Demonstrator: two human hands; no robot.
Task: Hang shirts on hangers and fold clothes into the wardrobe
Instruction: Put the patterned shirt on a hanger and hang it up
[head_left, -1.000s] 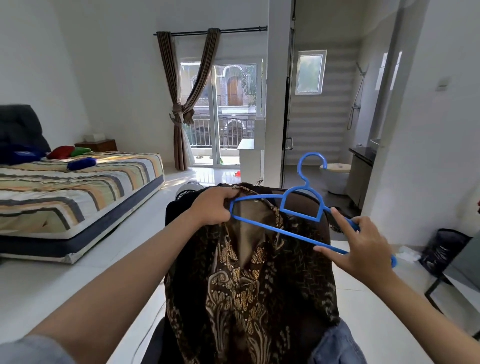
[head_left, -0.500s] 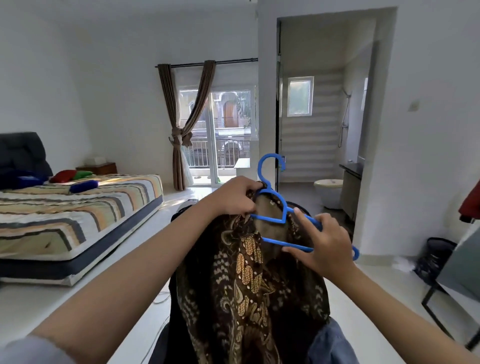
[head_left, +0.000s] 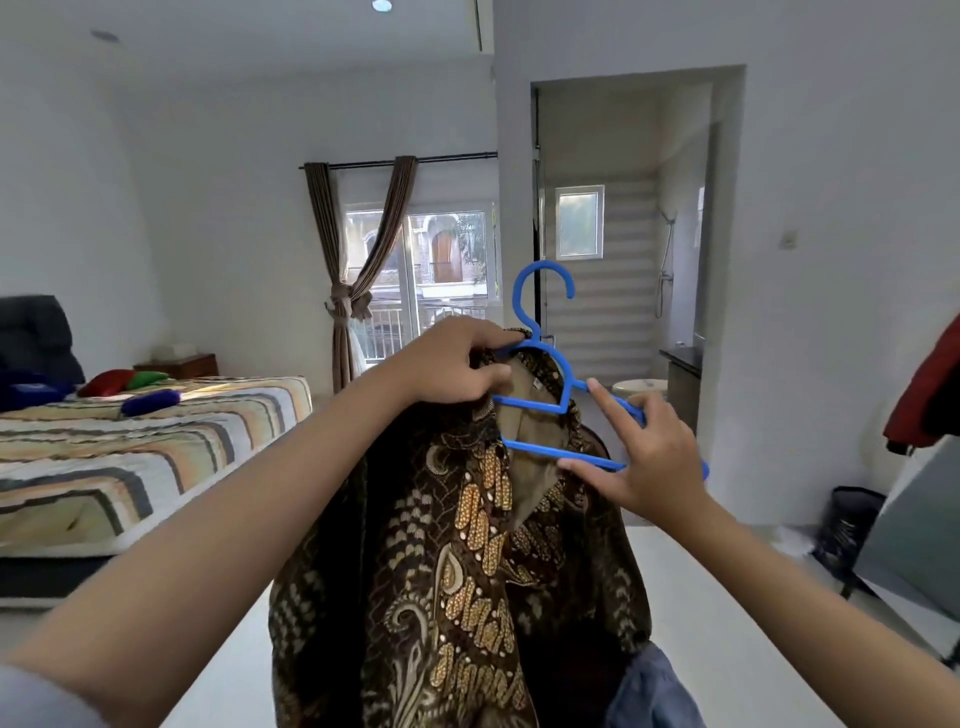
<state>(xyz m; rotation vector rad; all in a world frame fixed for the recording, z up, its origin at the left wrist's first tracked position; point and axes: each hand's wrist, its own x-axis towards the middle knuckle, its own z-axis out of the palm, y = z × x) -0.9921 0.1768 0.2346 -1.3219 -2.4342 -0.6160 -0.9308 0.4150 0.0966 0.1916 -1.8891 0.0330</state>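
A striped bed (head_left: 145, 447) is seen at far left. The brown batik shirt (head_left: 467, 561) is pinched at its collar by the left hand (head_left: 457, 364), fingers closed. The blue hanger (head_left: 550, 374), partly inside the collar, is gripped by the right hand (head_left: 649, 457) at its right arm, forefinger extended.

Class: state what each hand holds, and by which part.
The left hand pinches the batik shirt at its collar, against the blue hanger. The right hand holds the hanger's right arm and bottom bar.
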